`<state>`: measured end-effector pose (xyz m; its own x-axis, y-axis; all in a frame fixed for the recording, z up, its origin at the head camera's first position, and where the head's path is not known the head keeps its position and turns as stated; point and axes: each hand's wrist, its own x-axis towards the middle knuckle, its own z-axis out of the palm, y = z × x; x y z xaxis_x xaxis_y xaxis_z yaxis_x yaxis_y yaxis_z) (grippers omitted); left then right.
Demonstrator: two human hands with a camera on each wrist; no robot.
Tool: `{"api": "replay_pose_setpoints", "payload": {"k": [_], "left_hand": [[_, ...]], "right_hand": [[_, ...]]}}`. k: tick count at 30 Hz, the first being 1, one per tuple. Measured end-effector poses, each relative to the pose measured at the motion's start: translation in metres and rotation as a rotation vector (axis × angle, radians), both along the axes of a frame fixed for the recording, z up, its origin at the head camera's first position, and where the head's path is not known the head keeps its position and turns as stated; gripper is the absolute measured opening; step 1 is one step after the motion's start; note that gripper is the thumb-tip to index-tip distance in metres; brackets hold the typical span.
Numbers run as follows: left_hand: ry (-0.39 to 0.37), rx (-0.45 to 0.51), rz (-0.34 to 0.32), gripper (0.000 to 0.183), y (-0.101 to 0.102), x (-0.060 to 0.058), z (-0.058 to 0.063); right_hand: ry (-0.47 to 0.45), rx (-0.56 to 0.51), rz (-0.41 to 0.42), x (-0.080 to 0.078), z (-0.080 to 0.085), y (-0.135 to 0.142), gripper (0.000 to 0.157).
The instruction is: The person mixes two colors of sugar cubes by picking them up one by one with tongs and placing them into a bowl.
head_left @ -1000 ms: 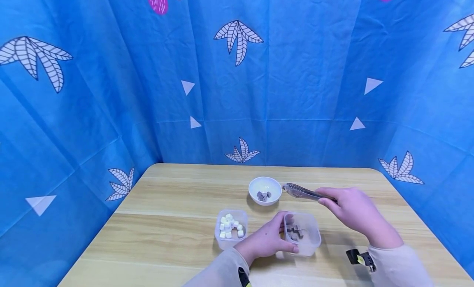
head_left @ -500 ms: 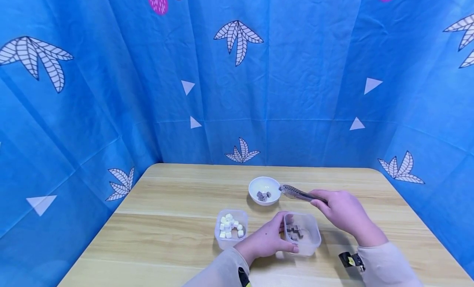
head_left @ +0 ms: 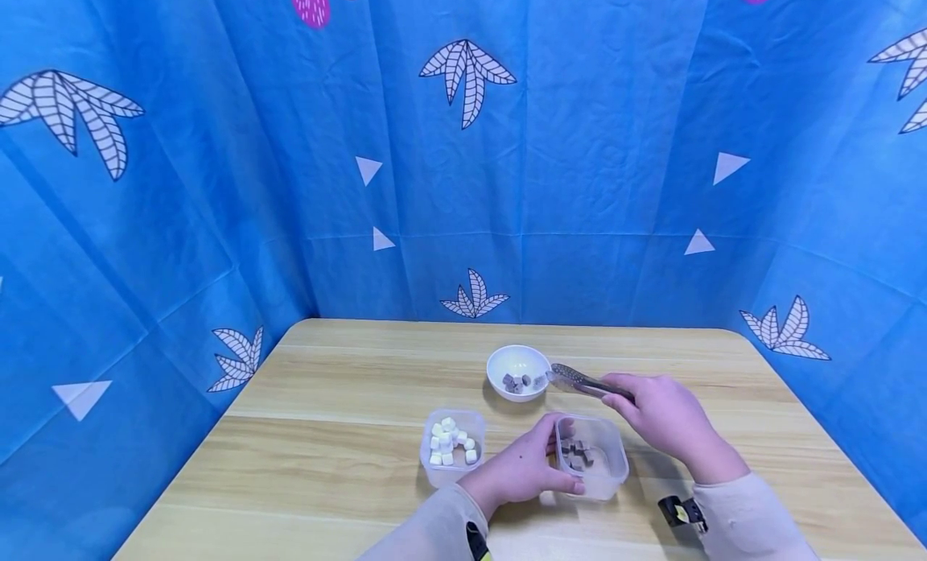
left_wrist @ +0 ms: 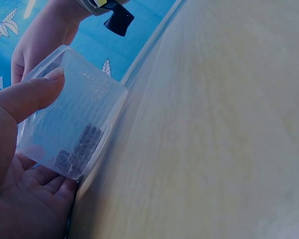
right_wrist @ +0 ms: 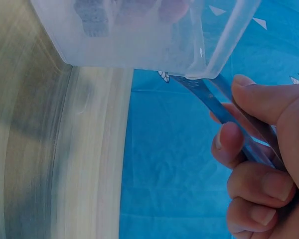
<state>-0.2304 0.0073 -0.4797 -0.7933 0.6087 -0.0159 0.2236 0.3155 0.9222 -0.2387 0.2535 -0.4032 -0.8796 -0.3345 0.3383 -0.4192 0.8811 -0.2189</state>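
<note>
My left hand point(head_left: 525, 463) grips the near-left side of a clear plastic container point(head_left: 608, 468), thumb in front and fingers behind. Several dark brown cubes point(head_left: 577, 455) lie in it; the left wrist view shows them piled at the bottom. My right hand point(head_left: 669, 420) holds metal tongs point(head_left: 590, 384) with perforated ends, thumb on one arm and fingers curled round the other. The tongs' tips reach the right rim of a small white bowl point(head_left: 516, 355). Several brown cubes point(head_left: 512, 383) rest inside the bowl, and a paler-looking cube point(head_left: 539, 381) shows right at the tips.
A second clear container point(head_left: 433, 477) with several white cubes point(head_left: 447, 442) stands left of my left hand. All of it is on a wooden table point(head_left: 326, 432). Blue patterned cloth point(head_left: 579, 183) hangs behind and at both sides.
My right hand has moved left, bringing the tongs' tips from beside the bowl to its right rim. A further cube now shows inside the bowl by the tips. The left hand has stayed put.
</note>
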Motion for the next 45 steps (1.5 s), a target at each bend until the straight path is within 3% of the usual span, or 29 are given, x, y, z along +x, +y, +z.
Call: {"api": "replay_pose_setpoints", "payload": {"k": [5,11,18,26,34,45], "left_hand": [[0.002,0.001,-0.002,0.084,0.000,0.001,0.001],[0.008,0.003,-0.001,0.085,0.000,0.002,0.004],[-0.003,0.014,0.000,0.086,0.001,0.003,0.004],[-0.005,0.005,0.003,0.087,0.000,0.003,0.003],[-0.004,0.001,0.009,0.087,0.000,0.003,0.004],[0.031,0.041,-0.032,0.084,-0.001,0.003,0.004]], "right_hand": [[-0.012,-0.012,0.007,0.001,0.001,0.000,0.029],[-0.093,-0.041,0.000,0.004,0.009,0.006,0.036],[-0.099,-0.048,0.023,0.008,0.019,0.020,0.039],[-0.100,-0.091,0.107,0.015,0.032,0.033,0.032],[-0.192,-0.087,0.236,0.021,0.042,0.041,0.024],[-0.263,-0.023,0.276,0.023,0.042,0.035,0.018]]}}
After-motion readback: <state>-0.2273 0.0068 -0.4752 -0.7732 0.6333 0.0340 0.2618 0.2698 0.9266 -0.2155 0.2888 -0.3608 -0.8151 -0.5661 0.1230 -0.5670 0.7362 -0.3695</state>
